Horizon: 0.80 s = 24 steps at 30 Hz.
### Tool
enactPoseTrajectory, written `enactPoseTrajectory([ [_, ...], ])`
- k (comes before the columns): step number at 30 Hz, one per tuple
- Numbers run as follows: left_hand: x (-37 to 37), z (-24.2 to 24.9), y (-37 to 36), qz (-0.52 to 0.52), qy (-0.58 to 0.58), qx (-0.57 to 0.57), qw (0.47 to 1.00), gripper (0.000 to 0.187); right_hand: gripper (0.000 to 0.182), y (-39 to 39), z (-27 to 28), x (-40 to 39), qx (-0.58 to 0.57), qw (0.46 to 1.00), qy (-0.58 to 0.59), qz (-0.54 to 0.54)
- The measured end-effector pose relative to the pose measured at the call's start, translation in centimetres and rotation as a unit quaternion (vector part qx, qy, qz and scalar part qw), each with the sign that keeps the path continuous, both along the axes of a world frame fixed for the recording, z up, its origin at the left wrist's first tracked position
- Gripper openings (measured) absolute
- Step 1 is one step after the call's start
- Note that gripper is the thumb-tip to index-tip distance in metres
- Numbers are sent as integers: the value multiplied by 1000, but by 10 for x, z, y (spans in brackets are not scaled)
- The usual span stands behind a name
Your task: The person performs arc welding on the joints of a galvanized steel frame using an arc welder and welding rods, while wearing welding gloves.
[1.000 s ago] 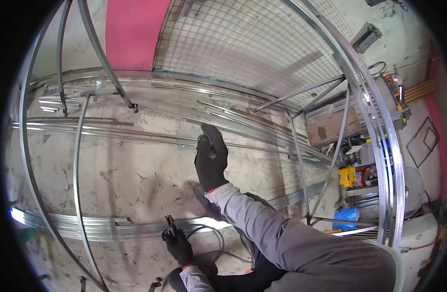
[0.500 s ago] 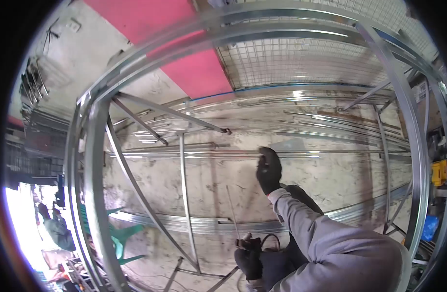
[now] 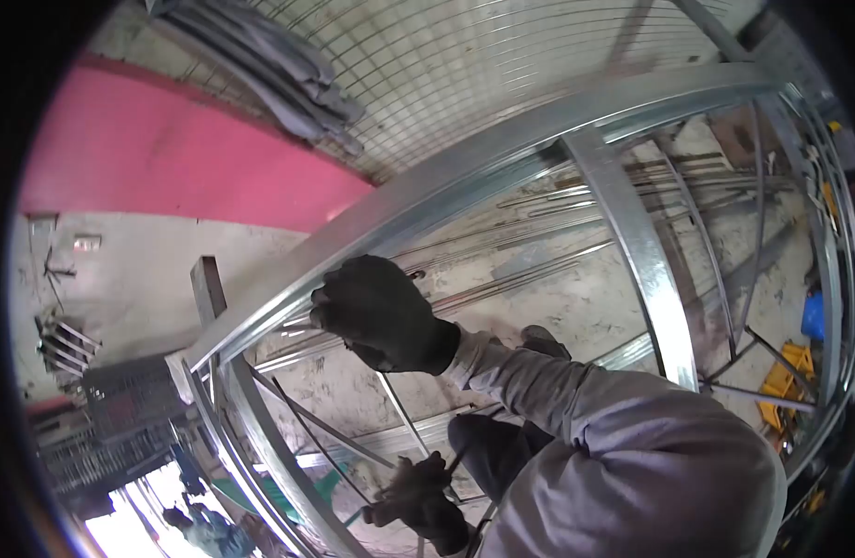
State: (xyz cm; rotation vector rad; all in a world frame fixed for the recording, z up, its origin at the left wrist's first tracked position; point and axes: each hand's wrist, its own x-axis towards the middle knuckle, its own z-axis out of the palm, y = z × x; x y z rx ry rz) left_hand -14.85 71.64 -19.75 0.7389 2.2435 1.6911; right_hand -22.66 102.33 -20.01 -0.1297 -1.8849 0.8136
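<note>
My right hand (image 3: 383, 314), in a black glove, is raised at the inner edge of a large silvery metal frame (image 3: 502, 153). Its fingers are curled in, seen from the back, and overlap the frame's edge; what lies inside them is hidden. Lower down, my left hand (image 3: 423, 507), gloved as well, is closed around the lower end of a thin dark rod (image 3: 318, 437). The rod points up and to the left, close by the frame's left upright (image 3: 280, 465).
Long thin metal bars (image 3: 530, 265) lie on the stained floor inside the frame. Beyond it are a pink panel (image 3: 186, 153) and wire mesh (image 3: 465, 74). A yellow crate (image 3: 787, 383) and a blue object (image 3: 814, 316) sit at right. Another person (image 3: 213, 532) is at lower left.
My view has turned and come nearer to the frame. My right hand has risen from above the floor to the frame's edge. My left hand, with the rod, appears further left.
</note>
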Motion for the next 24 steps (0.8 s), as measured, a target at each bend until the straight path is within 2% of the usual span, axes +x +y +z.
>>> enactPoseTrajectory([
  [1, -18, 26, 10, -42, 18, -18, 999, 84, 37, 0, 10, -1, -1, 1000, -5, -12],
  [3, -45, 65, 31, -36, 80, -109, 990, 75, 35, -3, 26, -4, 9, 998, -11, -68],
  [4, -59, 84, 42, -32, 111, -153, 981, 73, 34, -5, 34, -2, 19, 994, -60, -89],
  [5, -70, 93, 63, -41, 213, -175, 960, 75, 34, -4, 40, 0, 21, 993, -68, -96],
  [6, -82, 103, 84, -37, 316, -193, 928, 77, 35, -6, 43, 1, 31, 985, -128, -108],
  [7, -94, 111, 93, -51, 303, -178, 935, 61, 37, -6, 45, 1, 44, 974, -187, -120],
  [8, -104, 114, 95, -94, 213, -123, 965, 47, 40, -8, 46, 2, 51, 969, -212, -119],
  [9, -117, 119, 99, -148, 71, -63, 984, 38, 40, -14, 51, 1, 42, 966, -216, -134],
  [10, -127, 126, 113, -198, -17, -37, 979, 37, 41, -13, 56, 0, 52, 954, -260, -140],
  [11, -121, 150, 146, -266, 0, -19, 964, 39, 43, -11, 59, 3, 66, 939, -308, -139],
  [12, -126, 150, 157, -282, -58, -43, 957, 39, 48, -14, 56, 10, 75, 950, -259, -156],
  [13, -132, 152, 165, -295, -114, -71, 946, 40, 48, -22, 59, 10, 70, 948, -266, -159],
  [14, -134, 155, 174, -318, -144, -63, 935, 36, 48, -28, 65, 3, -279, 955, -58, -78],
  [15, -135, 155, 188, -323, -142, -63, 934, 36, 50, -29, 73, -4, -575, 801, 165, 18],
  [16, -138, 155, 197, -359, -49, -66, 930, 34, 52, -30, 79, -5, -689, 671, 262, 85],
  [17, -138, 156, 206, -391, 43, -67, 917, 32, 54, -31, 86, -7, -773, 503, 369, 115],
  [18, -136, 163, 215, -394, 46, -71, 915, 32, 59, -26, 90, -3, -764, 526, 357, 109],
  [20, -127, 183, 228, -399, 69, -121, 906, 29, 53, -3, 80, 3, -804, 432, 387, 133],
  [21, -121, 190, 236, -394, 71, -125, 908, 29, 59, 8, 75, 6, -821, 381, 401, 141],
  [22, -117, 196, 244, -384, 0, -172, 907, 28, 56, 13, 18, -12, -692, 449, 448, 345],
  [23, -112, 199, 253, -371, -70, -220, 900, 27, 53, 14, 14, -8, -648, 455, 459, 403],
  [24, -104, 199, 260, -360, -81, -210, 905, 25, 49, 16, 10, -5, -600, 459, 465, 461],
])
